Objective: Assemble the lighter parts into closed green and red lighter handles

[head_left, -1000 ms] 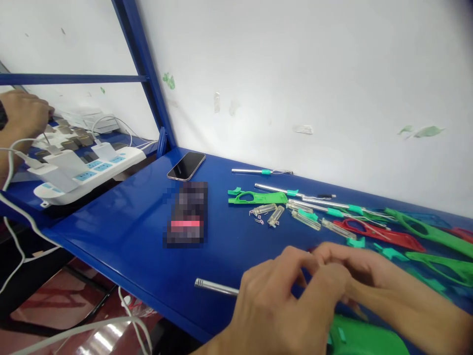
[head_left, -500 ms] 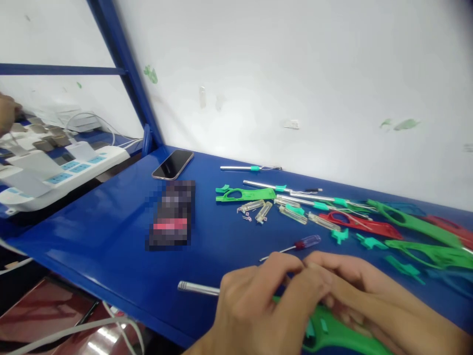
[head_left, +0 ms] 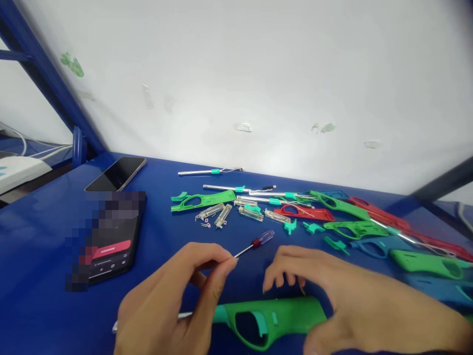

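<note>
- Lying near the table's front edge, the green lighter-shaped body (head_left: 291,315) sits between my two hands, its teal trigger (head_left: 260,324) showing and its metal tube (head_left: 185,315) running left behind my left hand.
- I have the left hand (head_left: 170,301) with thumb and index fingertips pressed together above the tube; I cannot tell whether anything small is between them.
- I see the right hand (head_left: 328,291) spread and curved around the body's wide end, thumb low; contact is unclear to me.
- Just beyond the fingertips, the screwdriver (head_left: 263,238) rests on the blue table (head_left: 155,241).
- Farther back I get clear plastic tubes (head_left: 223,216), a red shell (head_left: 305,212) and a green shell (head_left: 207,199).
- Off left lie two phones (head_left: 116,173) (head_left: 118,236), near each other.
</note>
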Demonstrator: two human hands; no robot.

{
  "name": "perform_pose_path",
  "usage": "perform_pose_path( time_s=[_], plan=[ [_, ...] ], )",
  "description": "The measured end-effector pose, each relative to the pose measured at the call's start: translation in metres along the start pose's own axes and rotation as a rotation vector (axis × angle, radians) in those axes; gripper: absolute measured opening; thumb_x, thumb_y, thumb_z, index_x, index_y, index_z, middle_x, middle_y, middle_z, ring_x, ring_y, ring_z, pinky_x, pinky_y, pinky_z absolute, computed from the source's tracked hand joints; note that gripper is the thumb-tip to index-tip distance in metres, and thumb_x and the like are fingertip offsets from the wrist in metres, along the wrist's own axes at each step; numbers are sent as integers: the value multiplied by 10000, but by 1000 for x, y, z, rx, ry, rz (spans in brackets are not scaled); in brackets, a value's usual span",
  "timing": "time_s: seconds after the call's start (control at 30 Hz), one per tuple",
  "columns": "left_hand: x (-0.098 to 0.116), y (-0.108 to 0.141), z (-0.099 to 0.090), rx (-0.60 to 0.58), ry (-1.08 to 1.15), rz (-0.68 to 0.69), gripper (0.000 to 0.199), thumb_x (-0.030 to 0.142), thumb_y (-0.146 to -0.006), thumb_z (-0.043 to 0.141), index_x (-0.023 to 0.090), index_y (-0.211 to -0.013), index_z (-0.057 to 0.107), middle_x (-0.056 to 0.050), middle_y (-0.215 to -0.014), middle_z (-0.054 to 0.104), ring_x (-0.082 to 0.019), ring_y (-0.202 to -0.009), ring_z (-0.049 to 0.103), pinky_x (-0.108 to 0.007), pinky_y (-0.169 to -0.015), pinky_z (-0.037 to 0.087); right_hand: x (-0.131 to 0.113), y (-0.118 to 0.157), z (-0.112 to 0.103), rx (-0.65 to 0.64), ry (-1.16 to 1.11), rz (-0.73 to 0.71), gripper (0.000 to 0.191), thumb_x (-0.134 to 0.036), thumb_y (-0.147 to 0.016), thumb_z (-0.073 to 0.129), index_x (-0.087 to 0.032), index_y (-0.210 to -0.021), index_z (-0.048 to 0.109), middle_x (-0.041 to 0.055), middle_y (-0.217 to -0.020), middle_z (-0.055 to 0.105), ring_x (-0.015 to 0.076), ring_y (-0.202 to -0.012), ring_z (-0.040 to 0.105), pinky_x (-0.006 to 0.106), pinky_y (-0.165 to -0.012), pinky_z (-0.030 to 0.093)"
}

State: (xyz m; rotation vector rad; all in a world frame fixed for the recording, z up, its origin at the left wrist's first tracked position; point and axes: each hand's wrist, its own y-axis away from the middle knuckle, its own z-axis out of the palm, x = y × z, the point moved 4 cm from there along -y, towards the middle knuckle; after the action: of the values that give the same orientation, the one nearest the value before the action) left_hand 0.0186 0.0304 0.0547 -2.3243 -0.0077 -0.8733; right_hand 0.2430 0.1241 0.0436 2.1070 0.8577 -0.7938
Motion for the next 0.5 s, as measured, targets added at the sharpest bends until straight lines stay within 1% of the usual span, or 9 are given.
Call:
perform_pose_path(
  time_s=[0.03, 0.07, 0.13, 0.2, 0.3, 0.33, 0.4, 0.43, 0.5],
  plan=[
    [-1, 0, -2, 13, -17, 2, 78, 411, -1035, 610, 366, -1002, 664, 183, -851, 767, -7, -686, 740, -38, -565, 509, 4, 2, 1, -12, 88, 1, 665, -232, -702, 977, -431, -1258, 669, -70, -1304, 642, 221, -1202, 605, 276, -991, 469],
    [-2, -1, -3, 26, -27, -3, 84, 421, -1032, 612, 368, -998, 668, 183, -857, 767, -6, -707, 743, -34, -612, 523, 6, 3, 3, -25, 148, 5, 676, -201, -718, 960, -435, -1270, 649, -73, -1334, 627, 218, -1219, 602, 273, -992, 471],
    [-2, -1, -5, 62, -26, -9, 78, 412, -1025, 617, 373, -997, 678, 188, -863, 762, 10, -695, 722, -18, -660, 517, 6, 2, 6, -14, 224, -11, 537, -222, -774, 923, -391, -1204, 650, -65, -1260, 642, 200, -1137, 635, 268, -922, 492],
    [-2, -1, -5, 82, -32, -5, 54, 370, -1011, 635, 385, -1006, 686, 202, -862, 751, 32, -655, 688, 4, -667, 492, -1, -1, 6, 11, 254, -64, 353, -250, -840, 871, -345, -1119, 676, -59, -1139, 671, 179, -1032, 664, 267, -865, 501],
    [2, 0, -4, 78, -44, 65, 85, 319, -1001, 653, 397, -1009, 686, 209, -889, 738, 40, -685, 688, 13, -726, 486, -14, -5, 4, 41, 207, -150, 129, -326, -980, 750, -322, -1108, 736, -40, -1096, 711, 166, -1003, 686, 271, -883, 510],
    [3, 1, -4, 76, -46, 91, 99, 301, -1001, 655, 395, -1014, 685, 203, -918, 739, 36, -735, 705, 9, -764, 490, -17, -6, 3, 47, 185, -167, 126, -370, -1037, 682, -317, -1128, 751, -27, -1106, 718, 163, -1003, 688, 276, -895, 512],
    [5, 2, -3, 79, -51, 143, 130, 259, -1004, 651, 382, -1037, 679, 184, -965, 739, 28, -809, 726, 1, -826, 499, -18, -8, 2, 69, 173, -186, 271, -436, -1118, 538, -301, -1141, 771, -2, -1085, 705, 156, -957, 682, 288, -882, 520],
    [7, 3, -2, 70, -53, 170, 145, 238, -1006, 643, 372, -1053, 673, 173, -980, 739, 24, -824, 733, -1, -836, 505, -17, -10, 3, 88, 182, -195, 325, -453, -1134, 497, -293, -1132, 780, 5, -1055, 688, 153, -928, 675, 292, -870, 522],
    [8, 4, 1, 36, -46, 192, 145, 228, -1016, 623, 357, -1070, 656, 159, -977, 740, 19, -808, 741, 5, -795, 514, -15, -14, 5, 145, 195, -243, 332, -454, -1136, 501, -288, -1123, 788, 4, -1010, 676, 143, -896, 669, 277, -840, 527]
  ],
)
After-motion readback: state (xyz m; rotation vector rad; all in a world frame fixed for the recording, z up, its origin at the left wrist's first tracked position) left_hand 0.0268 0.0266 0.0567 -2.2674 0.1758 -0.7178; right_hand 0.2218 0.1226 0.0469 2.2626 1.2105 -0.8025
